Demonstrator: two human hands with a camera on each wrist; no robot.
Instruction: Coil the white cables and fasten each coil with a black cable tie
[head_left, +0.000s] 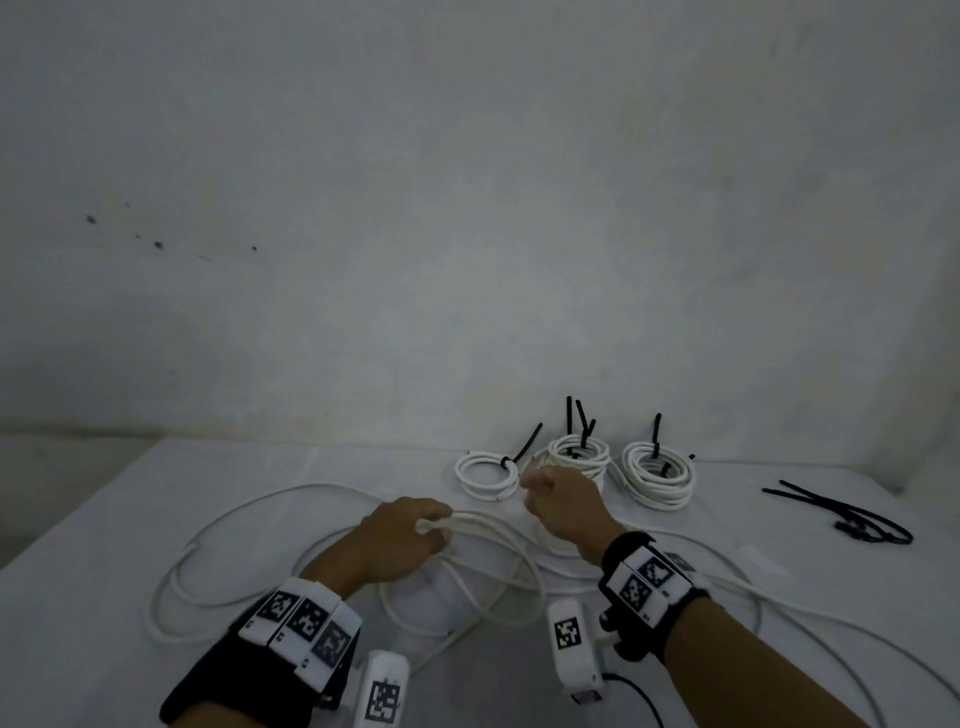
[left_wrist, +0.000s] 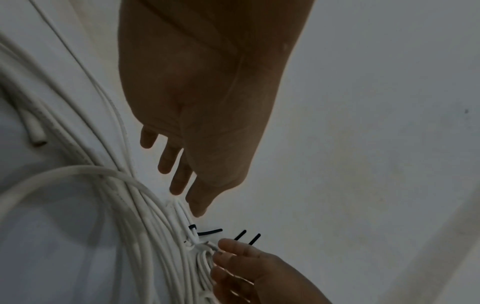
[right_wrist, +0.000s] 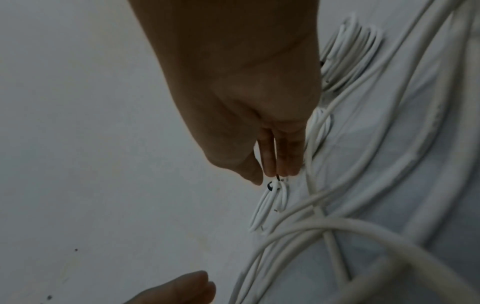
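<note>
Meanwhile, gathered loops of white cable (head_left: 483, 525) are gripped on the desk (head_left: 130, 519) by the curled fingers (head_left: 434, 522) of the left hand (head_left: 400, 540). Whether the right hand (head_left: 563, 506) holds anything cannot be told; the springy-looking cable is judged best held where loops bunch.

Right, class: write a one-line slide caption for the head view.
Left hand grips loose cable loops; three tied coils wait behind, spare ties at right.

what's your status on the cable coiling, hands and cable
Left hand grips cable loops. Right hand pinching cable by three tied coils. Spare ties far right. Loose cable sprawled.
</note>
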